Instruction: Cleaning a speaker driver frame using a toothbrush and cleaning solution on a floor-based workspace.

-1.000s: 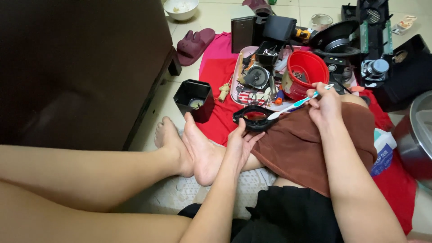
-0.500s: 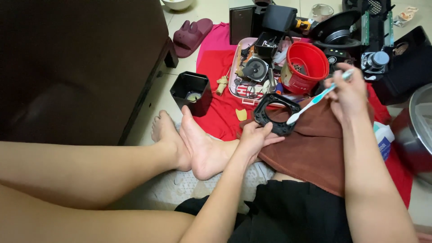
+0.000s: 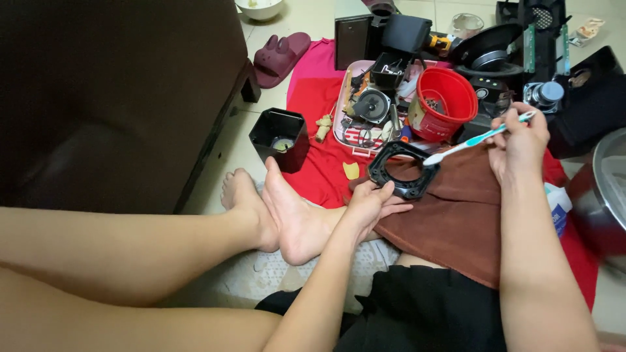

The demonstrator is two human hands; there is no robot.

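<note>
My left hand [image 3: 373, 203] grips the near edge of a black square plastic frame with a round hole [image 3: 403, 168], held over a brown towel [image 3: 456, 215] on my lap. My right hand [image 3: 518, 145] holds a white and teal toothbrush [image 3: 476, 138] by its handle. The brush head rests on the frame's right corner. My bare legs and feet stretch to the left of the frame.
A red cloth [image 3: 319, 130] on the floor carries a pink tray of small parts [image 3: 368, 111], a red bucket [image 3: 445, 101] and a black cup [image 3: 279, 135]. Black appliance parts [image 3: 521, 58] lie behind. A dark sofa [image 3: 111, 98] stands left, a metal pot [image 3: 603, 189] right.
The frame has turned more flat and face-up in my left hand. My right hand and the toothbrush shifted slightly right, with the brush head still at the frame.
</note>
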